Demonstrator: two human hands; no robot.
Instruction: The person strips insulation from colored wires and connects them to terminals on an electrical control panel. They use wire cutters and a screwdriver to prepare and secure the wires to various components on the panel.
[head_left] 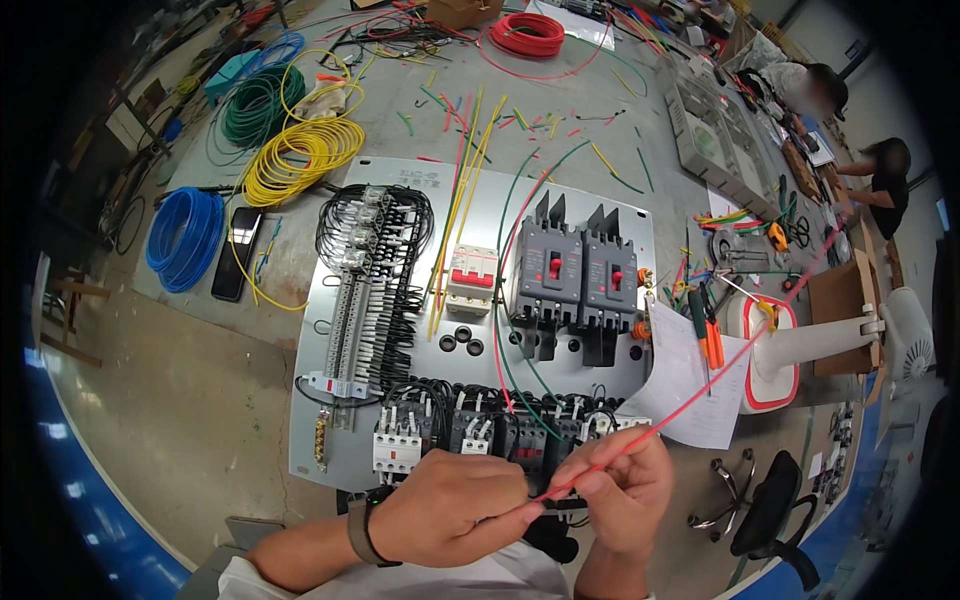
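A long red wire (690, 400) runs from between my hands up to the far right. My right hand (625, 495) grips it between thumb and fingers. Close beside, my left hand (455, 510) pinches the wire near its end; the very tip is hidden by the fingers. Both hands are held over the near edge of a metal mounting plate (400, 455). Just beyond them sits a row of contactors (397, 452) with black wiring. Farther up the plate are two large grey breakers (548, 265), a small white breaker (472, 278) with red levers, and a terminal strip (345, 325).
Coils of blue wire (185, 240), yellow wire (300, 165) and green wire (262, 108) lie left, near a phone (238, 255). At right are paper sheets (700, 400), orange-handled pliers (712, 335) and a white fan (815, 345). A red coil (527, 36) lies at the back. Other people stand far right.
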